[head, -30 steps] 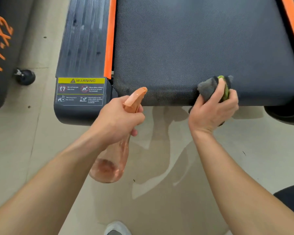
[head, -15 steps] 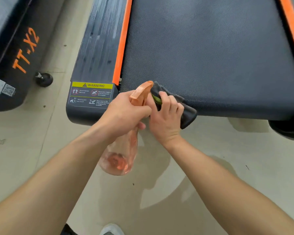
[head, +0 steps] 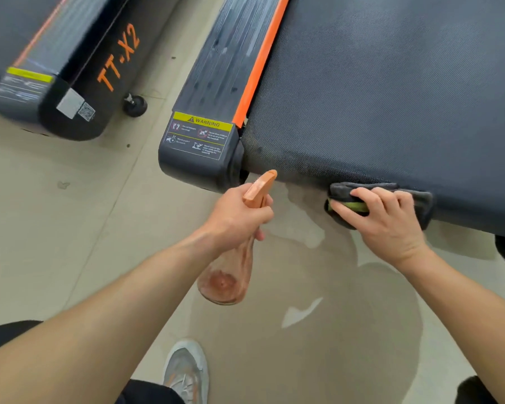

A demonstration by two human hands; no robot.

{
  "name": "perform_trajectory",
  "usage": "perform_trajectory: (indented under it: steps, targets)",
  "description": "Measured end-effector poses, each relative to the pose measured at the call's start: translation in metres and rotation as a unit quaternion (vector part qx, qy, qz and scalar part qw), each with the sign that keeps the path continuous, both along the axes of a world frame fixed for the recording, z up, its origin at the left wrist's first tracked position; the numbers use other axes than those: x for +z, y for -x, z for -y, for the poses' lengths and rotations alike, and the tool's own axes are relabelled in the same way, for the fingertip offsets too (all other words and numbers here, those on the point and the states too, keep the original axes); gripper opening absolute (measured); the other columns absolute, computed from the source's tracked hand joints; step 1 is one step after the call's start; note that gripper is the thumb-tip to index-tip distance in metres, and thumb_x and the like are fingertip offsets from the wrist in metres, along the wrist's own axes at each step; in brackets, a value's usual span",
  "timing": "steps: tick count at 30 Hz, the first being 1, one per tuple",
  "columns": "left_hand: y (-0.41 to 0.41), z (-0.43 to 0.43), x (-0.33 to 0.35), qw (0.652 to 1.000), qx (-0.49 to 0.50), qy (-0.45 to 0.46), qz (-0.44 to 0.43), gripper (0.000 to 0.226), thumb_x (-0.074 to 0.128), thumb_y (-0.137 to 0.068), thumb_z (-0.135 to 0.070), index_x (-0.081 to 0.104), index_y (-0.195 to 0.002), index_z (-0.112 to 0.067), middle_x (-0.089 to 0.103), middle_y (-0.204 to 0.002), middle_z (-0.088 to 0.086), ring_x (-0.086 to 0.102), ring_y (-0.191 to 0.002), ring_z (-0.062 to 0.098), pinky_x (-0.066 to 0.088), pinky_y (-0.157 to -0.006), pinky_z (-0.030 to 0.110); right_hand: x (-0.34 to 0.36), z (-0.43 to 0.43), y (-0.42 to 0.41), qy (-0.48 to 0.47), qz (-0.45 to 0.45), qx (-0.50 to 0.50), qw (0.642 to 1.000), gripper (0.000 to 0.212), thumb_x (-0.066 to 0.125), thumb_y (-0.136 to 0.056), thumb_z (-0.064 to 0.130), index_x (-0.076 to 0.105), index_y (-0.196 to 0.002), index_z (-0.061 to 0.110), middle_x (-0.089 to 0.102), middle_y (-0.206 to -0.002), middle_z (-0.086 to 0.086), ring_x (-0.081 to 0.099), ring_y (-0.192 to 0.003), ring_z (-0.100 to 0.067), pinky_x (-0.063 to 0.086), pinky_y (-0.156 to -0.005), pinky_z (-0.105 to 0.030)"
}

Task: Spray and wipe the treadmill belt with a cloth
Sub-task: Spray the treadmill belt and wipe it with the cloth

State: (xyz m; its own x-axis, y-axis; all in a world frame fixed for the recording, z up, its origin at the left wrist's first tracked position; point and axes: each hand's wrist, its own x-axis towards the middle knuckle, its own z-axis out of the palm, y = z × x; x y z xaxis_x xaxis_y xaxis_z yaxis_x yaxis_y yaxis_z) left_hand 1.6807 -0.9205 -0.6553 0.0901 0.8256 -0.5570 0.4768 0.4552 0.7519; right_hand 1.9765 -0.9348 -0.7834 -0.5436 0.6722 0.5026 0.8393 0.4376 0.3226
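Observation:
The dark textured treadmill belt fills the upper right. Over its rounded rear edge lies a grey cloth with a green stripe, and my right hand presses it there with fingers curled over it. My left hand grips the neck of an orange translucent spray bottle, whose nozzle points toward the belt's rear left corner. The bottle's base hangs toward the floor.
A black side rail with an orange strip and a yellow warning label runs left of the belt. A second treadmill marked TT-X2 stands further left with a small wheel. The beige floor and my grey shoe lie below.
My right hand has slid the cloth rightward along the belt's rear edge, away from the bottle. The view has shifted, showing more of the left treadmill. My left hand keeps holding the bottle.

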Motion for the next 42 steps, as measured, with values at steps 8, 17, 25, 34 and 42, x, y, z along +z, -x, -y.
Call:
perform_trajectory:
  steps: [8,17,25,34,42]
  targets:
    - [-0.001,0.016,0.0,0.996,0.054,0.002,-0.066,0.013,0.067,-0.083,-0.009,0.061,-0.075,-0.018,0.06,-0.064,-0.003,0.066,-0.045,0.013,0.047,-0.056,0.022,0.002,0.002,0.015,0.048,-0.078,-0.036,0.995,0.049,0.039,-0.094,0.005,0.068,-0.125,0.031,0.053,-0.122,-0.011,0.056,-0.102,-0.037,0.038,-0.076,-0.044]
    - [0.002,0.041,-0.009,0.994,-0.002,0.056,-0.09,0.007,0.068,-0.083,-0.011,0.069,-0.09,-0.013,0.065,-0.072,-0.004,0.07,-0.05,0.018,0.048,-0.054,0.021,0.002,0.003,0.015,0.054,-0.085,-0.035,0.994,0.045,0.059,-0.088,0.009,0.066,-0.126,0.031,0.057,-0.122,-0.012,0.054,-0.106,-0.036,0.038,-0.076,-0.045]
    - [-0.011,0.044,-0.008,0.99,0.067,0.008,-0.122,0.007,0.066,-0.083,-0.015,0.067,-0.09,-0.015,0.067,-0.073,-0.004,0.071,-0.05,0.013,0.057,-0.063,0.031,0.003,-0.001,0.02,0.031,-0.107,-0.028,0.993,0.046,0.058,-0.089,0.006,0.065,-0.128,0.028,0.054,-0.122,-0.013,0.056,-0.102,-0.038,0.039,-0.077,-0.045]
    - [0.014,0.03,0.008,0.98,0.182,-0.036,-0.078,0.018,0.067,-0.08,-0.018,0.07,-0.098,-0.018,0.067,-0.078,-0.004,0.07,-0.05,0.018,0.046,-0.055,0.024,0.006,-0.06,0.097,-0.029,-0.015,0.102,0.994,0.039,0.052,-0.099,0.011,0.061,-0.136,0.017,0.063,-0.118,-0.012,0.056,-0.095,-0.033,0.042,-0.071,-0.043]
    - [0.029,0.022,0.016,0.972,0.214,-0.059,-0.069,0.01,0.068,-0.086,-0.013,0.069,-0.093,-0.019,0.067,-0.082,-0.003,0.069,-0.05,0.018,0.054,-0.061,0.03,0.059,-0.128,0.17,0.12,-0.234,-0.159,0.952,0.047,0.061,-0.088,0.039,0.058,-0.131,0.021,0.059,-0.113,-0.009,0.056,-0.096,-0.034,0.043,-0.076,-0.045]
